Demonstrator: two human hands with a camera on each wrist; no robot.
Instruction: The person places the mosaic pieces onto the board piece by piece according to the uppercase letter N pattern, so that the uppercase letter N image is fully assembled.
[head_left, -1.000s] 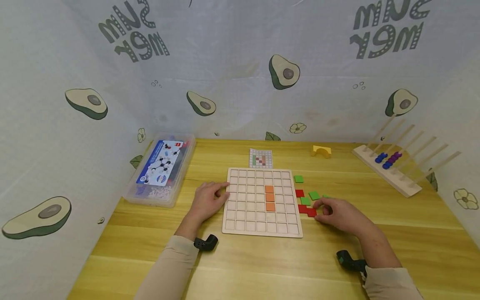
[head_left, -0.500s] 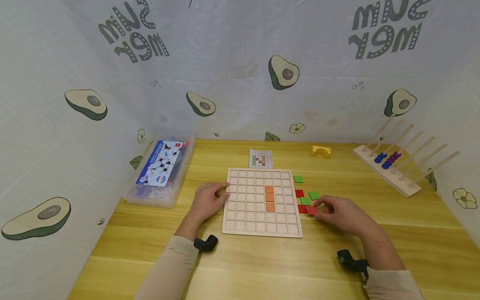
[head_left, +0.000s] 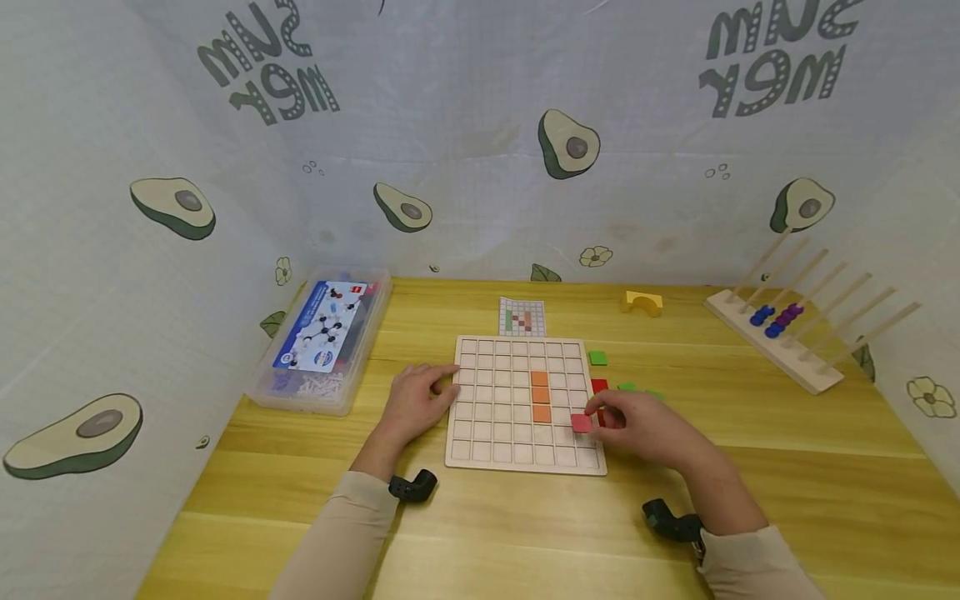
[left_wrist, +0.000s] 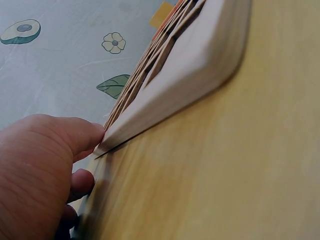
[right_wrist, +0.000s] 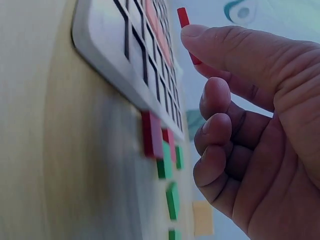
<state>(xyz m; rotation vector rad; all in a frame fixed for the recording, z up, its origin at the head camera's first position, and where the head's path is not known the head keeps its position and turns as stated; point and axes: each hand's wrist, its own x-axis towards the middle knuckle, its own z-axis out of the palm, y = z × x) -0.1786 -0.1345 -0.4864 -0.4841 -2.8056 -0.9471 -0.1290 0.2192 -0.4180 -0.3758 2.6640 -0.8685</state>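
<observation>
Three orange tiles [head_left: 540, 396] sit in a column on the grid board [head_left: 495, 433]. One red tile [head_left: 581, 423] is pinched by the right hand [head_left: 645, 429] above the board's right side; the left hand [head_left: 412, 404], fingers relaxed, touches its left edge.

Soft, even light fills the head view, with faint shadows and wide-angle bending at the edges. Both wrist views are dimmer and blurred close up, the surface [right_wrist: 60, 165] smeared.
</observation>
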